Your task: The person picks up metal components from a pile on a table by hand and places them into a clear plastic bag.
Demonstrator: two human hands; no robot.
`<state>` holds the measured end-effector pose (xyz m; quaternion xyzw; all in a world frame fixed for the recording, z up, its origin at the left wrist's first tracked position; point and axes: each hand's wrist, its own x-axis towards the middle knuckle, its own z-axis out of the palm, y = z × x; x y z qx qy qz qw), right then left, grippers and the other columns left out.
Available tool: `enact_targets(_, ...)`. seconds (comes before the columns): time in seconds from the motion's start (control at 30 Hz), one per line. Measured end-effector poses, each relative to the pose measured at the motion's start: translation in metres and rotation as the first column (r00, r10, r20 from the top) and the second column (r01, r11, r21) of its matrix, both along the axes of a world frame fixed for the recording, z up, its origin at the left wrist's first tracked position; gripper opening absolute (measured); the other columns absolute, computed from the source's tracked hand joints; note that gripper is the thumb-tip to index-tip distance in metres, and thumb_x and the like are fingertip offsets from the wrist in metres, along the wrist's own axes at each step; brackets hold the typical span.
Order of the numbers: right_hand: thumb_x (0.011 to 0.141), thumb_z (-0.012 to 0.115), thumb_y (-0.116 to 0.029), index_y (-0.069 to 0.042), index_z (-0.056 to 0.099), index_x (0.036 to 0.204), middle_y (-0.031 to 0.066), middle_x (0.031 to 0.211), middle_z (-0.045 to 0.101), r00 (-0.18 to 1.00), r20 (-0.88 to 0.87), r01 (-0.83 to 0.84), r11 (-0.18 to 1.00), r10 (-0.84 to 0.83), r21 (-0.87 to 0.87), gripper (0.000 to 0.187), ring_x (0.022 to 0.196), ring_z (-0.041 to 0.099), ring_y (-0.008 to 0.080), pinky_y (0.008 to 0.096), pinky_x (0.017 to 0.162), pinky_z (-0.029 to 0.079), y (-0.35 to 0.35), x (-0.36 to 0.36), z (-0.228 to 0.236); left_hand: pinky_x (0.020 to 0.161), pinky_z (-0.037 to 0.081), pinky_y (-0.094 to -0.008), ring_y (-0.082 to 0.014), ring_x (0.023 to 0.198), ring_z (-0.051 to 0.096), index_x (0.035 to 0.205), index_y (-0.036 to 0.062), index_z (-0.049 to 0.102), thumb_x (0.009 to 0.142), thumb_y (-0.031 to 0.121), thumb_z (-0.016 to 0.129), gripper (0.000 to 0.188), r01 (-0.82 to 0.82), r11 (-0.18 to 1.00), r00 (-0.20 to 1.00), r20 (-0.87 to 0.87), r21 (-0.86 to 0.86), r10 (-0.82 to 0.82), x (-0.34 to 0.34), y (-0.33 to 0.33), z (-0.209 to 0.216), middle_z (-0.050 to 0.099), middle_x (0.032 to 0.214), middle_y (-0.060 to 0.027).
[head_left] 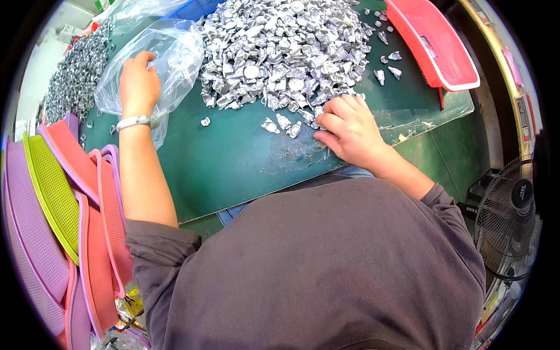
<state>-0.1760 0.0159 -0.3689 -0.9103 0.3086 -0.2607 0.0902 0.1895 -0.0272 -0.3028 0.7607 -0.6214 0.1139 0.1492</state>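
A large heap of small silver metal castings (286, 49) lies on the green table (233, 151). At its near right edge, my right hand (352, 127) rests low with the fingers curled down, touching the castings there; whatever is under the fingertips is hidden. A few loose castings (284, 122) lie just left of it. My left hand (140, 84), with a pale bangle on the wrist, is over a clear plastic bag (181, 61). Its fingers are bent in toward the thumb, and I cannot make out anything between them.
Small metal rings (76, 79) are heaped at the far left. A red plastic basket (437, 46) stands at the back right, near scattered castings. Purple, pink and green baskets (52, 192) are stacked beside my left arm. A black fan (510, 216) stands to the right.
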Motion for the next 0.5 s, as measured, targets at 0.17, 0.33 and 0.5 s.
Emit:
enact_targets(0.17,0.063,0.069,-0.015,-0.009,0.056,0.077,0.0044,0.082,0.049,0.997,0.013,0.07,0.998,-0.07,-0.005,0.02,0.083,0.047,0.023,0.0348,0.071,0.035,0.002,0.004,-0.007,0.084,0.042,-0.0396,-0.0334,0.098,0.052,0.107,0.0085,0.056,0.077,0.012,0.059,0.03,-0.011,0.976,1.0,-0.004,0.216,0.013,-0.01,0.01,-0.006,0.055,0.105,-0.0164)
enact_targets(0.33,0.062,0.068,-0.012,-0.009,0.056,0.077,0.0036,0.084,0.05,0.994,0.035,0.095,0.989,-0.1,0.118,0.019,0.085,0.048,0.0235,0.0354,0.074,0.034,-0.002,0.001,-0.009,0.082,0.042,-0.0391,-0.0325,0.098,0.053,0.104,0.007,0.057,0.079,0.014,0.057,0.026,0.034,0.992,0.996,-0.092,0.118,-0.023,-0.007,0.019,-0.015,0.056,0.104,-0.0146)
enact_targets(0.5,0.065,0.065,-0.01,-0.008,0.055,0.078,0.0057,0.08,0.053,0.962,0.235,0.043,0.923,-0.142,0.382,0.017,0.081,0.049,0.0242,0.0346,0.074,0.036,-0.005,-0.002,0.003,0.08,0.042,-0.0382,-0.0321,0.093,0.054,0.099,0.0037,0.058,0.08,0.013,0.056,0.022,0.2,0.974,0.978,-0.034,-0.105,-0.204,-0.027,0.035,-0.007,0.057,0.1,-0.0143)
